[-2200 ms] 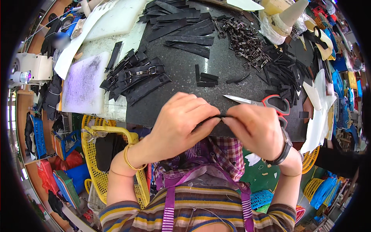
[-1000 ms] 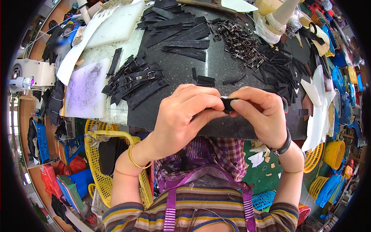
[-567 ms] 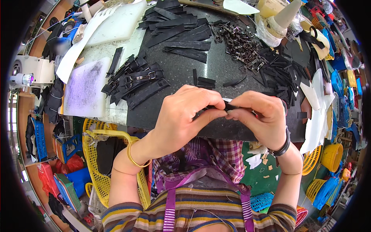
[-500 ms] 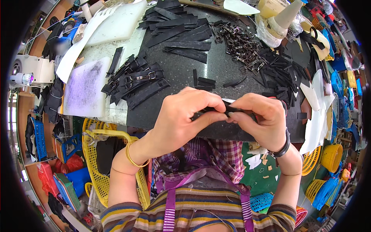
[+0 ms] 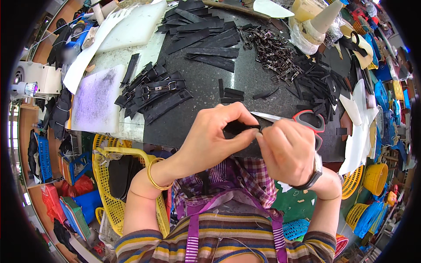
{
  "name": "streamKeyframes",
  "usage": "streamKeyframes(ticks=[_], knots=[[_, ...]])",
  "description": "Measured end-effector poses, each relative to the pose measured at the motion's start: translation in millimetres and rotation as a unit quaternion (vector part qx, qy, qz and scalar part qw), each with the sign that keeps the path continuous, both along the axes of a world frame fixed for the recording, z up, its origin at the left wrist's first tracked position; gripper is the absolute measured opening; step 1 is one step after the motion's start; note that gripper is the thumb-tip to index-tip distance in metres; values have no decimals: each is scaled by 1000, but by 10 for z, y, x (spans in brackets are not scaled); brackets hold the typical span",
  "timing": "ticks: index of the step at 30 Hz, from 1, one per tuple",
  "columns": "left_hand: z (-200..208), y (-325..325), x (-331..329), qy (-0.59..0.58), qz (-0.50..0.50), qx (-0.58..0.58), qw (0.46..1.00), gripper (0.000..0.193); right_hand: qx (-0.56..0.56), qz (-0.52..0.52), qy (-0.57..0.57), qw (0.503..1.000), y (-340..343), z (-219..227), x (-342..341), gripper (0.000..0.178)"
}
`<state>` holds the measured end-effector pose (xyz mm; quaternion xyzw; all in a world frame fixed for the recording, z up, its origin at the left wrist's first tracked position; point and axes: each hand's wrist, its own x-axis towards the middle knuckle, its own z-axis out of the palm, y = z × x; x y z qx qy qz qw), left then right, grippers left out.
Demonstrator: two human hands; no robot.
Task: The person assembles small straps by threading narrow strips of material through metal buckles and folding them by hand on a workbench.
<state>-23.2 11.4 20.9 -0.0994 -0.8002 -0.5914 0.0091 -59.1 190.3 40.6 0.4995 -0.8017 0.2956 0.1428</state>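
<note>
From my seat I read this as the fiddly joining step: the left hand (image 5: 210, 140) and the right hand (image 5: 287, 151) meet over the near edge of the dark stone worktop (image 5: 206, 92), both pinching a small black strap piece (image 5: 239, 128) between thumbs and fingertips, so both are closed on it, held just above the surface. Whether a buckle is already on it I cannot tell; the fingers hide most of it. My guess is the next move needs a steady pinch from the left while the right feeds or folds the end, with little room to slip. Just behind the right hand lie red-handled scissors (image 5: 307, 120), blades pointing left toward the strap, close enough to snag a knuckle. Farther back sit a pile of metal buckles (image 5: 272, 46), loose black strips (image 5: 206, 39) and, to the left, a bundle of finished buckled straps (image 5: 151, 90) beside a white cutting board (image 5: 94, 101). A scatter of short black offcuts (image 5: 320, 83) crowds the right side. A yellow basket (image 5: 107, 175) sits below the table edge.
</note>
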Motion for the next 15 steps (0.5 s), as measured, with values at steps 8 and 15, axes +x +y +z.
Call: streamKeyframes(ticks=[8,15], knots=[[-147,21,-123,108,-54,-7,993,15,-41,38,-132,990,242,-76,-133,13],[-168,-22,-52,173,-28,-54,983,17,-56,57,-184,980,246,-91,-143,20]])
